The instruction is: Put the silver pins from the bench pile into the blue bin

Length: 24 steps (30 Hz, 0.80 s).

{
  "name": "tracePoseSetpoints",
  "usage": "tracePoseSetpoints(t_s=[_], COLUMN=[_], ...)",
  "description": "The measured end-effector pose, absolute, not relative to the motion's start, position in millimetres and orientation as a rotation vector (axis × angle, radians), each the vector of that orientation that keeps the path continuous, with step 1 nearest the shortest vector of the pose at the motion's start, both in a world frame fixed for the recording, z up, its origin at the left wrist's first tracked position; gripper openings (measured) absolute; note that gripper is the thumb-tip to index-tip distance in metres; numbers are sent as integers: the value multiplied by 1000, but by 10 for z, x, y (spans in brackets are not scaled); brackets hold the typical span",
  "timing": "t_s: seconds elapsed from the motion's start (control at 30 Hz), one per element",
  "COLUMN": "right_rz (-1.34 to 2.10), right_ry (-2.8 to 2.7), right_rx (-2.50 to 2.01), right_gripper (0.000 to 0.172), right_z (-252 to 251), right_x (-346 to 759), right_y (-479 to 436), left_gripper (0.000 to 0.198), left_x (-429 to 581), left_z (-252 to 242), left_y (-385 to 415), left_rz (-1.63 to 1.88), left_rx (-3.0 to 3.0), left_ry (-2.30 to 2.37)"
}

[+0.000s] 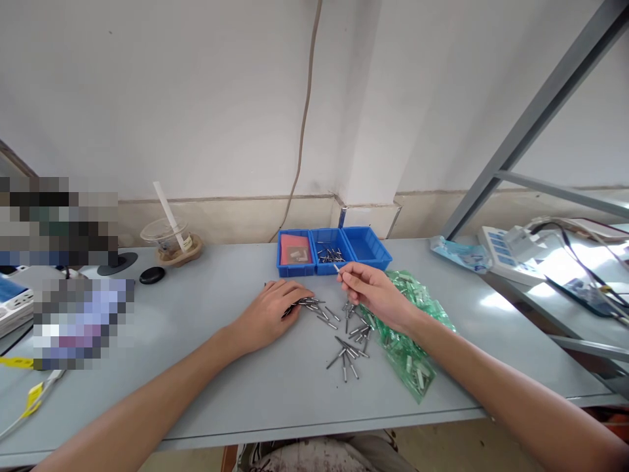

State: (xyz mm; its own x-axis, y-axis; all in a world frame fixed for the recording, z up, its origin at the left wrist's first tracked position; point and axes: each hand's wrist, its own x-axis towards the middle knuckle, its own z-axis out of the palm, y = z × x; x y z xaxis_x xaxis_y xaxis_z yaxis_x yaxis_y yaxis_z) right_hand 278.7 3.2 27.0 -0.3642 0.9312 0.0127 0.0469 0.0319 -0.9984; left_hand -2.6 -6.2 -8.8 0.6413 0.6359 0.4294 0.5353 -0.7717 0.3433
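Note:
My right hand (369, 288) is raised just in front of the blue bins, its thumb and fingertips pinching one small metal pin (337, 268). My left hand (275, 309) rests on the table, fingers curled over a bunch of similar metal pins (309, 301) that stick out past its fingertips; part of the bunch is hidden beneath the hand. More thin metal pins (348, 351) lie loose between the hands and nearer the table's front. A middle blue bin (328, 268) holds several pins. Under and beside my right forearm lies a green plastic bag (410, 360) with small parts inside.
A left blue bin (295, 269) contains a reddish sheet and a small packet; a right blue bin (366, 246) adjoins the middle one. A cup with a straw (170, 216), a black disc (152, 275), a light blue packet (460, 254) and a power strip (514, 255) surround the workspace.

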Motion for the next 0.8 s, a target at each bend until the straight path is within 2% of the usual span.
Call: tracePoseSetpoints(t_s=[0.17,0.53,0.8], right_rz=[1541,1370,1280], right_ry=[-1338,-1294,-1364], right_rx=[-1001,-1090,-1079], right_gripper=[40,51,34], right_z=[303,223,159], right_x=[2811,2842,2876], right_y=[52,146,186], left_gripper=[38,40,40], left_x=[-32,-34,-36], left_z=[-98,-91,-109], left_y=[-57,-56,-48], left_rz=[818,806,811], left_rx=[2681,2659,2662], left_ry=[961,969,963])
